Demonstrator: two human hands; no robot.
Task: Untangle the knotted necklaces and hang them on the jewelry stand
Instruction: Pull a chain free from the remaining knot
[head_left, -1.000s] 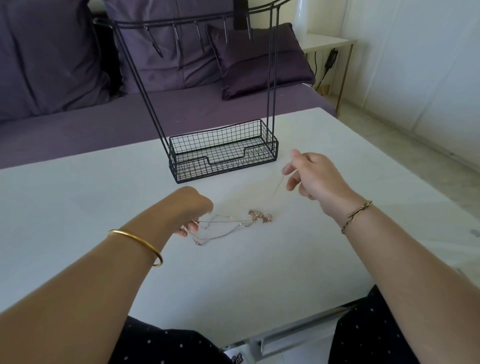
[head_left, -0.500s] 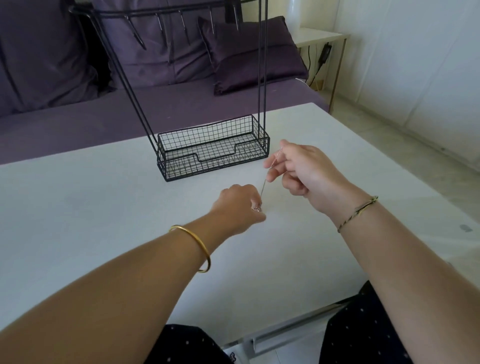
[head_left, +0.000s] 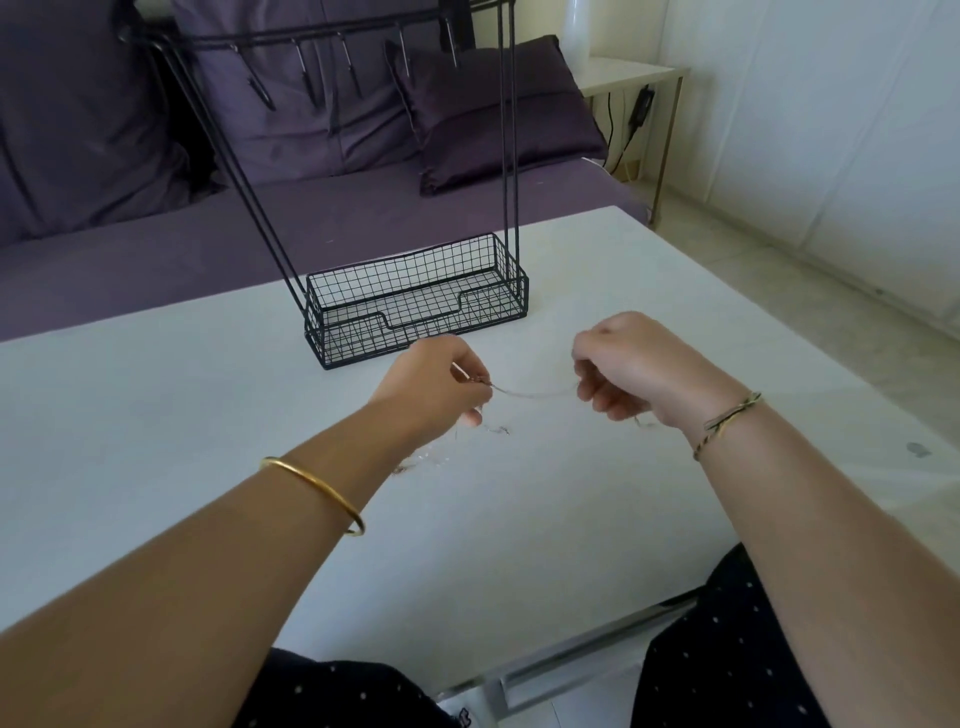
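our left hand pinches the thin necklace chain between curled fingertips. our right hand has its fingers closed round the other end, so a short length sags between the two hands just above the white table. the rest of the tangle trails from the left hand down onto the table, too fine and blurred to sort out. the black wire jewelry stand sits just beyond our hands, its hooks high over the basket. a gold bangle rings our left wrist, a corded bracelet our right.
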